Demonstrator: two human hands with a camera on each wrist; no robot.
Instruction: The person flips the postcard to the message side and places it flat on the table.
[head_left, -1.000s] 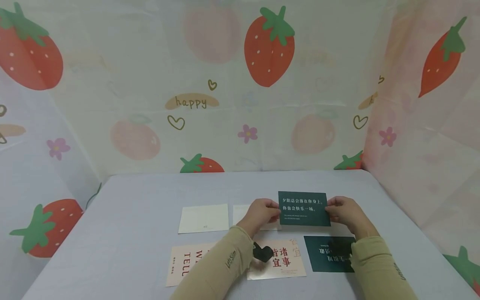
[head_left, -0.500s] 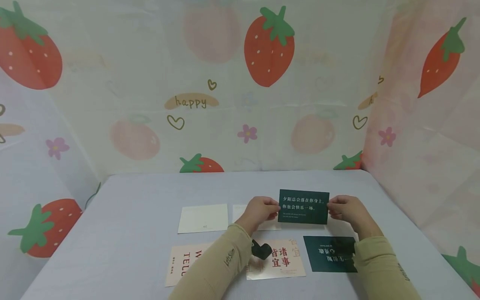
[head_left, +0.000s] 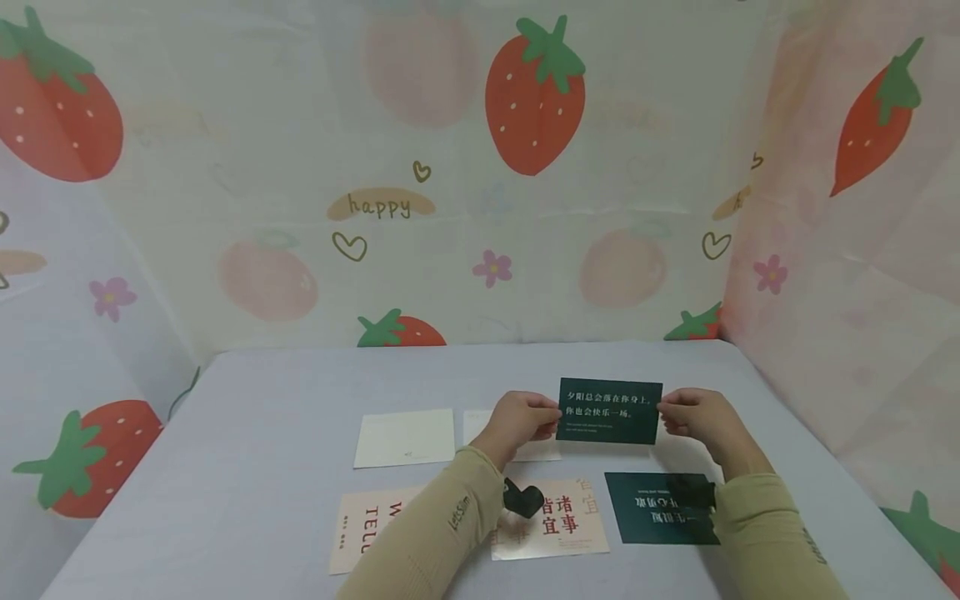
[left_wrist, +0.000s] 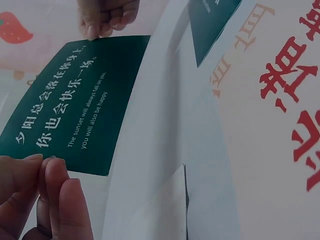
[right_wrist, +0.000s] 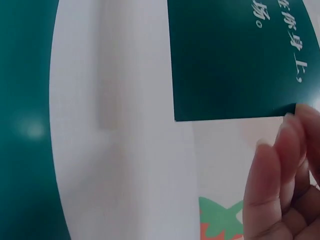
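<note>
A dark green postcard [head_left: 611, 412] with white lettering is held up above the table, its printed face toward me. My left hand [head_left: 519, 423] pinches its left edge between thumb and fingers. At the opposite edge, my right hand [head_left: 703, 427] pinches it the same way. In the left wrist view the postcard [left_wrist: 82, 102] spans the gap between both hands, and its English lines are readable. The right wrist view shows one corner of the postcard [right_wrist: 230, 65] at the fingertips. Behind my left hand, a white card [head_left: 543, 450] is partly hidden.
On the white table [head_left: 247, 467] lie a blank cream card [head_left: 405, 437], a pink card with red letters [head_left: 367, 525] partly under the left sleeve, another pink card [head_left: 562, 521], and a second green card [head_left: 652, 517] near the right forearm. A strawberry-print cloth [head_left: 450, 125] hangs behind.
Both hands have lifted the green postcard slightly, and its right side now sits a little lower than its left. The right hand has shifted slightly right. Cards on the table stay put.
</note>
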